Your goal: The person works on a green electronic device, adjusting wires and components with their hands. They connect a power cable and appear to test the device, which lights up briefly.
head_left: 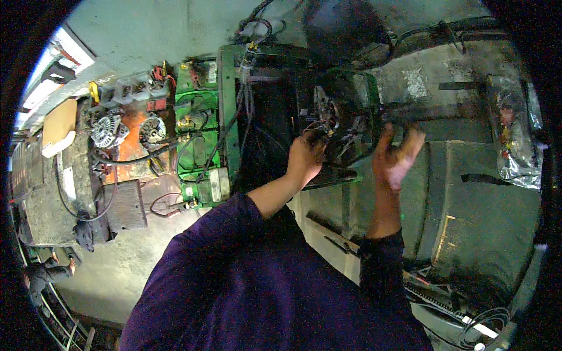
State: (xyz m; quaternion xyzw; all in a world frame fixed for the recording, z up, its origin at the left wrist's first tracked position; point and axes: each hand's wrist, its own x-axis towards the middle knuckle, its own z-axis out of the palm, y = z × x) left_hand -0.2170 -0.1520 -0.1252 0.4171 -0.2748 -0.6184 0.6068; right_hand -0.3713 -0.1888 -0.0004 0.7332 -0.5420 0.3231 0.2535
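My left hand (pixel 305 159) reaches into a dark, green-edged recess. Its fingers are drawn together at thin wires beside a round, grimy metal part (pixel 328 111); what they grip is too dark to make out. Off the right side of that recess, my right hand (pixel 398 157) is raised with thumb and fingers apart, slightly blurred, and nothing shows in it. A green metal frame (pixel 229 111) stands left of the metal part, with grey cables (pixel 247 96) hanging down across its dark opening.
Left, an alternator (pixel 109 131) and a similar round housing (pixel 152 130) lie on an orange surface beside green battery-like boxes (pixel 199 149) with cables. A clear plastic bag (pixel 515 140) of small parts lies far right. Another person (pixel 44 275) is at lower left. Coiled cable (pixel 486 324) lies lower right.
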